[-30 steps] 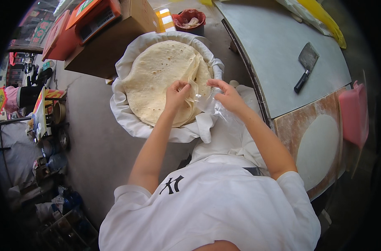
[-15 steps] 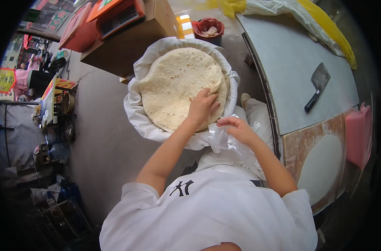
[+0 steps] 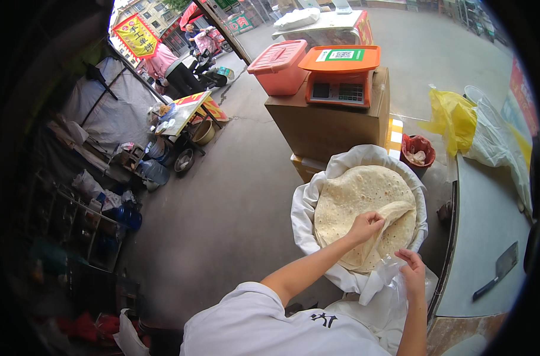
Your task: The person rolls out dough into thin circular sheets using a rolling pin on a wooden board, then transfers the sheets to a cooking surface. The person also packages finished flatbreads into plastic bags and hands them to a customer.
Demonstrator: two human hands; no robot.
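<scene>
A stack of thin round flatbreads lies in a round container lined with white cloth, right of centre. My left hand is closed on the edge of the top flatbread, whose right side is lifted and folded over. Close to the container's near right rim, my right hand pinches a clear plastic bag. The bag hangs down over my lap, and its lower part is hard to make out against my white clothes.
Behind the container stands a cardboard box bearing an orange scale and a pink lidded tub. A red-lined bin is beside it. On the grey worktable at right lies a cleaver. People are at far left.
The view has swung left and up. My left hand has lifted the flatbread's edge and folded it over. My right hand still has the plastic bag.
</scene>
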